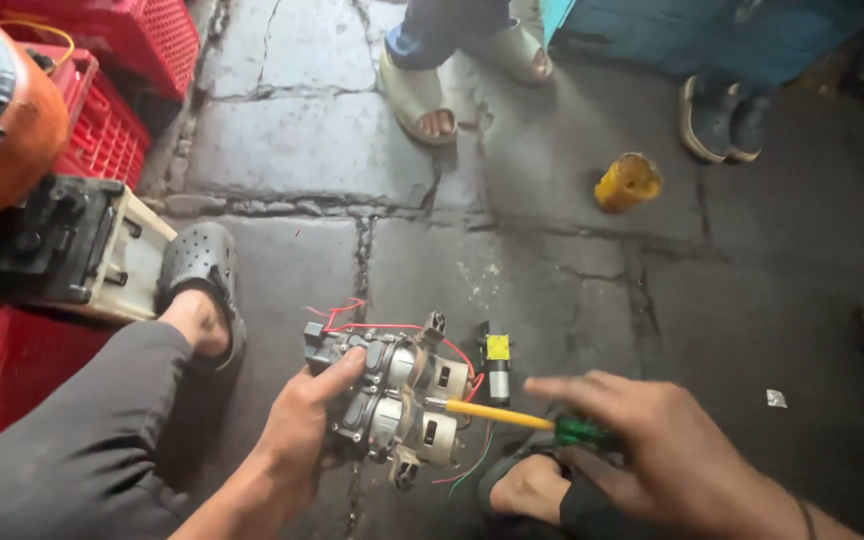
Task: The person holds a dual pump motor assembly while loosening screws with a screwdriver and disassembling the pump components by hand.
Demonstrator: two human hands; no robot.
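The left hand (302,425) is curled tight around a small grey motor block (387,400), with the thumb lying across the top of it. The block is held just above the cracked stone floor (302,150), between the person's two feet. It looks like two little round motors side by side, with thin red wires (352,312) looping off the top. The right hand (667,450) holds a screwdriver (522,418) with a yellow shaft and a green handle. Its fingers are closed around the handle, and the pointing finger is stretched out along it. The tip of the screwdriver touches the right side of the block. A small black part with a yellow label (497,362) lies on the floor just beside the block. The left foot wears a black shoe with holes (204,265). The right foot is mostly hidden under the right hand. A yellow can (628,182) sits on its side further off. Another person's sandals (422,95) show at the top, but that person is cut off. Red crates (112,110) stand at the left. The big orange thing in the corner is too cut off to tell what it is.
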